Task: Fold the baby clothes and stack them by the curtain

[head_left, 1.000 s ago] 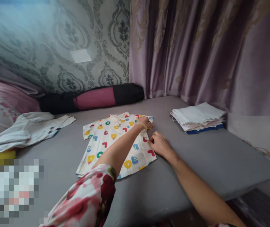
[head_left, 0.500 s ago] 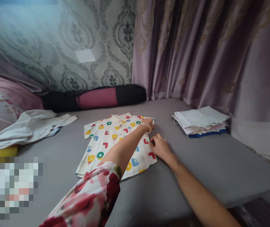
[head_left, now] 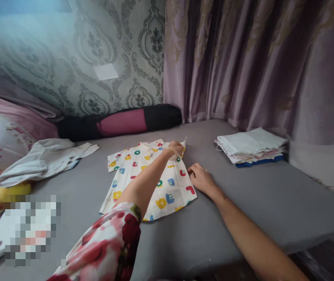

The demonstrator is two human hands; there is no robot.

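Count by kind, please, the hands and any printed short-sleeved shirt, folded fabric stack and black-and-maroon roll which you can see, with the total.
Left hand plus right hand: 2 hands
Printed short-sleeved shirt: 1
Folded fabric stack: 1
Black-and-maroon roll: 1
Total: 5

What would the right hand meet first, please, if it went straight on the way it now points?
The right hand would most likely meet the printed shirt first, at its side edge; they look very close, and this view cannot settle whether they already touch.
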